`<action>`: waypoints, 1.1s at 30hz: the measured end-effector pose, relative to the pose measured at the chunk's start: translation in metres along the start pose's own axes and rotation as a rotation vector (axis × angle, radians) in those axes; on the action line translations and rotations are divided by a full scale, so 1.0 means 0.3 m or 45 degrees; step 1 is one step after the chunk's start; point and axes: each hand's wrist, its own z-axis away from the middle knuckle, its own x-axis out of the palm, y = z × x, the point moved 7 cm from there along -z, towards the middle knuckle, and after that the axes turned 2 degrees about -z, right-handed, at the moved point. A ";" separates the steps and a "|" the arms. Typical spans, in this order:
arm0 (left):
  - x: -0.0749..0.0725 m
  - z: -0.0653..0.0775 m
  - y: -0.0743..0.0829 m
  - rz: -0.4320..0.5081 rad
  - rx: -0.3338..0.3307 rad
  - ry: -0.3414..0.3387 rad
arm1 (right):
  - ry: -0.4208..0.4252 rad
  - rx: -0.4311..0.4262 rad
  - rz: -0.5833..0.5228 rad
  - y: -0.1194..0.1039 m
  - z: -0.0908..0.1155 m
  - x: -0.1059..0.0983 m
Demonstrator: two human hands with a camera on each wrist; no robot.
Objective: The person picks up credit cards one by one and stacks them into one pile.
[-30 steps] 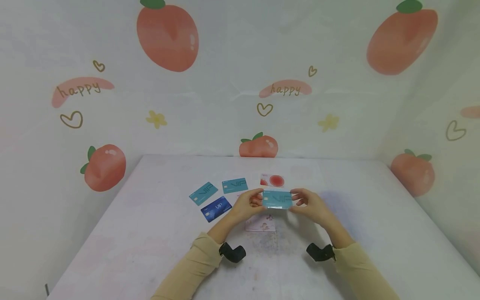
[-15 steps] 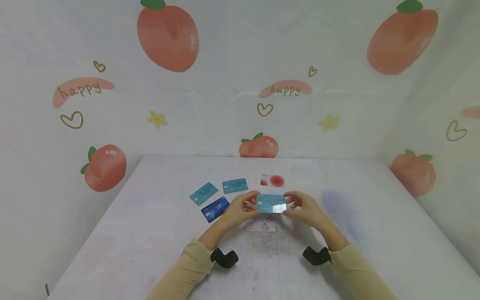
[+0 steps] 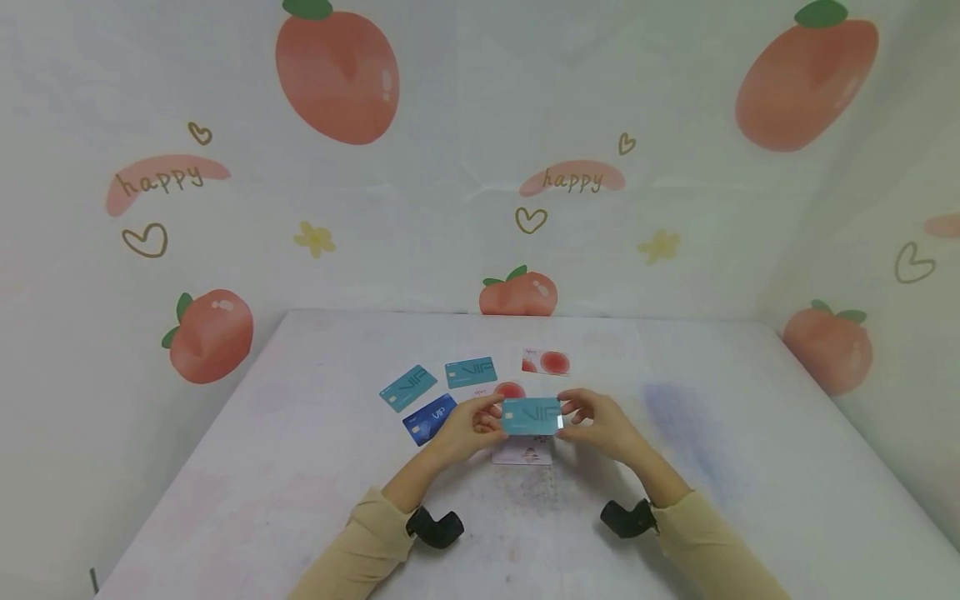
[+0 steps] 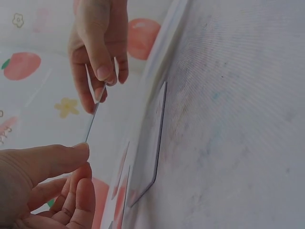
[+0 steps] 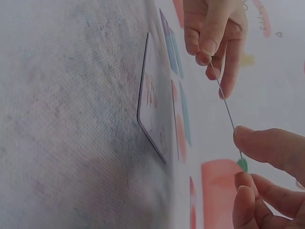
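Observation:
A teal VIP card [image 3: 531, 416] is held up level between both hands, above the table. My left hand [image 3: 468, 427] pinches its left edge between thumb and fingers. On the opposite edge, my right hand [image 3: 600, 423] grips it the same way. Both wrist views show the card edge-on as a thin line [image 4: 93, 121], raised over the tabletop. Below it lies a white card with a pink pattern [image 3: 522, 453], partly covered in the head view. Just behind the held card is a white card with a red circle [image 3: 510, 389], partly hidden.
To the left lie two more teal VIP cards, one tilted [image 3: 408, 387] and one straighter [image 3: 470, 372]. A dark blue VIP card [image 3: 429, 418] is partly behind the left hand. Another red-circle card [image 3: 546, 362] lies farther back. A peach-printed cloth [image 3: 420, 208] hangs behind the table [image 3: 720, 500].
Both hands have moved left and nearer to the body, bringing the teal card along. The red-circle card behind it shows more, while the left hand covers more of the blue card.

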 end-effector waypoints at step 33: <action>-0.038 0.065 -0.013 -0.147 0.029 0.038 | -0.096 -0.073 -0.005 -0.008 0.016 0.073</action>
